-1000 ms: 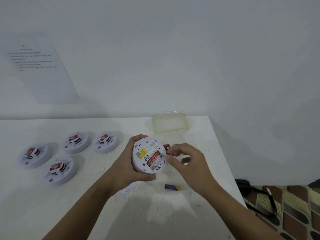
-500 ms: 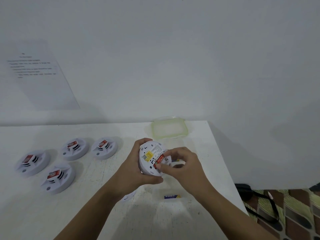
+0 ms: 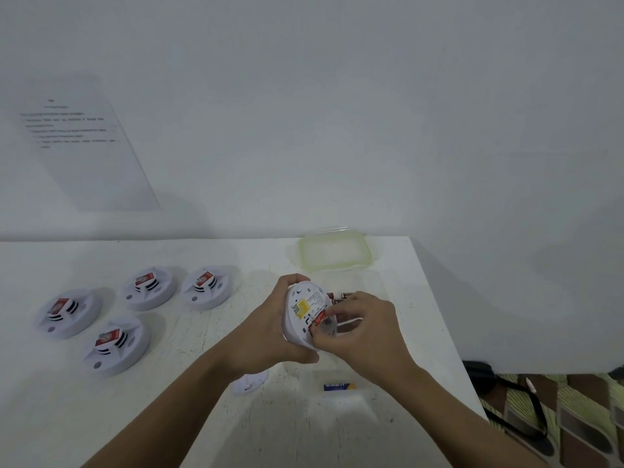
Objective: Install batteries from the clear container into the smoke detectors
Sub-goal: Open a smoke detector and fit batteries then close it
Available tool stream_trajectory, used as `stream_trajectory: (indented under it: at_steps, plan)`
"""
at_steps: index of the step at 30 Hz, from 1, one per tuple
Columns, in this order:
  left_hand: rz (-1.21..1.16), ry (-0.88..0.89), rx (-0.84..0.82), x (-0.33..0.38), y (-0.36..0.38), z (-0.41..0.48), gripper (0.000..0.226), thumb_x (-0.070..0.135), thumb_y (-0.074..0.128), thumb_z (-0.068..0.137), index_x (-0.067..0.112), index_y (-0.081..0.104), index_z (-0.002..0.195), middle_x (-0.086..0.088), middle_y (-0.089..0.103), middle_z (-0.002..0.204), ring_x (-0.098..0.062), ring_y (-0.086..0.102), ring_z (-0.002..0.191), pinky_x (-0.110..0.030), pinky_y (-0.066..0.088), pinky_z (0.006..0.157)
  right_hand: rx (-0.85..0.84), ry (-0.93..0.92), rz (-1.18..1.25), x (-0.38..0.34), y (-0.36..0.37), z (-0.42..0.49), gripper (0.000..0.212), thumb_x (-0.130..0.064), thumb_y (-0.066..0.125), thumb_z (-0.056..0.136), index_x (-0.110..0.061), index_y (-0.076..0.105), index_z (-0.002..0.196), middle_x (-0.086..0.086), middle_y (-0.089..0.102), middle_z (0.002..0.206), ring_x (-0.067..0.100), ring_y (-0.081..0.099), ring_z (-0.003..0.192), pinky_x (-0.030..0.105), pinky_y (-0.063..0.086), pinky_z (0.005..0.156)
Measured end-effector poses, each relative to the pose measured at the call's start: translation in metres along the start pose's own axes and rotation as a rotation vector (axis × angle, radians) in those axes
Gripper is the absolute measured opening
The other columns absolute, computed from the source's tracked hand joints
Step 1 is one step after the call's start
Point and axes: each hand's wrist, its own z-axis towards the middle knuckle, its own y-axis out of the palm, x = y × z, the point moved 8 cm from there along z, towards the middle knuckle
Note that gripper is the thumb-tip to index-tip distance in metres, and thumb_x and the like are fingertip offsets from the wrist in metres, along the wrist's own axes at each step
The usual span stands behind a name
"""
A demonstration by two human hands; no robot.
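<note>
Above the white table (image 3: 202, 417), both forearms reach in from six o'clock and meet near its right half. The left hand (image 3: 270, 332) is wrapped around the rim of a round white smoke detector (image 3: 305, 315), gripping it tilted so its back faces the camera. The right hand (image 3: 364, 329) is curled against that back at about four o'clock, fingertips (image 3: 329, 312) pinched closed on a red-labelled battery (image 3: 317, 320) lying in the detector's bay.

At nine o'clock of the hands, four more detectors (image 3: 148, 288) sit face up in a loose cluster, well apart from the hands. At twelve o'clock lies a yellow-green lid (image 3: 334, 253); the clear container (image 3: 371, 282) is between it and the hands, partly hidden, with battery ends (image 3: 339, 295) peeking over the right knuckles. At six o'clock lies a blue-and-yellow battery (image 3: 339, 386), and a small white cover (image 3: 250, 383) is partly hidden beneath the left wrist.
</note>
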Motion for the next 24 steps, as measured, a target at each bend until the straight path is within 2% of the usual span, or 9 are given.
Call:
stream_trajectory:
  at_steps: [3, 7, 12, 19, 24]
  plan:
    - [-0.014, -0.001, -0.029, 0.0, -0.001, 0.001, 0.094, 0.001, 0.09, 0.066, 0.032, 0.036, 0.137, 0.011, 0.059, 0.122, -0.014, 0.062, 0.117, -0.04, 0.059, 0.094, -0.005, -0.031, -0.01, 0.0, -0.003, 0.001, 0.042, -0.051, 0.077, 0.059, -0.027, 0.082, 0.093, -0.009, 0.075, 0.086, 0.006, 0.07, 0.079, 0.027, 0.062, 0.066]
    - [-0.036, 0.002, -0.071, 0.005, 0.005, -0.001, 0.093, 0.002, 0.09, 0.068, 0.032, 0.037, 0.137, 0.017, 0.06, 0.118, -0.008, 0.063, 0.116, -0.034, 0.061, 0.087, 0.034, -0.049, 0.021, 0.005, -0.015, 0.004, 0.025, -0.041, 0.072, 0.065, -0.022, 0.079, 0.079, -0.01, 0.073, 0.073, 0.008, 0.07, 0.068, 0.028, 0.059, 0.06]
    - [0.003, 0.031, -0.051, 0.007, 0.002, 0.0, 0.094, 0.004, 0.091, 0.069, 0.036, 0.034, 0.137, 0.022, 0.059, 0.117, -0.006, 0.062, 0.116, -0.033, 0.06, 0.091, -0.033, -0.014, 0.092, 0.008, -0.011, 0.001, 0.037, -0.034, 0.093, 0.062, -0.023, 0.08, 0.096, -0.011, 0.074, 0.095, 0.004, 0.073, 0.081, 0.022, 0.062, 0.066]
    - [0.017, 0.059, -0.061, 0.008, 0.0, -0.001, 0.096, 0.005, 0.09, 0.07, 0.034, 0.033, 0.142, 0.014, 0.058, 0.124, -0.01, 0.06, 0.12, -0.032, 0.059, 0.094, -0.057, 0.036, 0.156, 0.011, -0.006, 0.006, 0.038, -0.035, 0.097, 0.058, -0.029, 0.076, 0.088, -0.012, 0.075, 0.088, 0.008, 0.074, 0.08, 0.026, 0.062, 0.069]
    - [0.031, 0.067, -0.053, 0.011, -0.001, 0.0, 0.092, 0.005, 0.09, 0.071, 0.035, 0.034, 0.138, 0.02, 0.059, 0.117, -0.006, 0.061, 0.116, -0.032, 0.06, 0.092, -0.07, 0.048, 0.158, 0.011, -0.006, 0.01, 0.039, -0.032, 0.097, 0.059, -0.023, 0.076, 0.091, -0.006, 0.076, 0.09, 0.012, 0.074, 0.082, 0.029, 0.063, 0.073]
